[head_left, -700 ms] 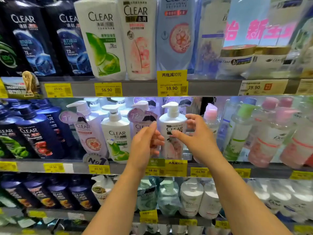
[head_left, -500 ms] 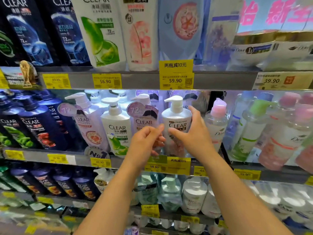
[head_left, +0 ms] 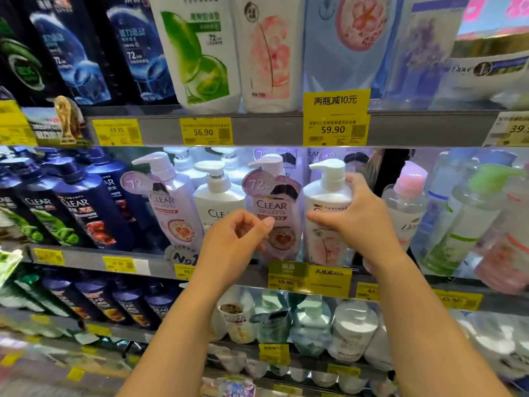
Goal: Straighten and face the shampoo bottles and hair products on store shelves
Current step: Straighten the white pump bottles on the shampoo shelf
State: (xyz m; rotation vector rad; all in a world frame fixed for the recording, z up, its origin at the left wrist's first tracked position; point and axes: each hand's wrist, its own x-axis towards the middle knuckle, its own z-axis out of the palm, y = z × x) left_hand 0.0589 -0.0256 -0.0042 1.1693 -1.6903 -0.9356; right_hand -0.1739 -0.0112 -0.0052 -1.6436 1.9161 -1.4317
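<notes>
On the middle shelf [head_left: 86, 263] a white CLEAR pump bottle [head_left: 325, 196] with a pink flower label stands upright. My right hand [head_left: 360, 222] grips its right side and front, just below the pump. To its left stands a lilac CLEAR pump bottle [head_left: 273, 206] with a round "72" tag. My left hand [head_left: 237, 239] hovers in front of that lilac bottle's lower half with fingers curled and thumb against forefinger, holding nothing. Further left stand a white-and-green CLEAR bottle [head_left: 217, 200] and another lilac one [head_left: 171, 207].
Dark blue CLEAR bottles [head_left: 86, 210] fill the shelf's left side. Clear Dove bottles [head_left: 406, 207] with pink and green caps stand on the right. Large refill pouches [head_left: 200, 53] sit on the shelf above. A yellow price tag [head_left: 335, 117] hangs over the white bottle. More bottles crowd the lower shelf.
My left hand has come off the white bottle and moved left in front of the lilac one. My right hand still holds the white bottle. The view has moved closer and tilted down.
</notes>
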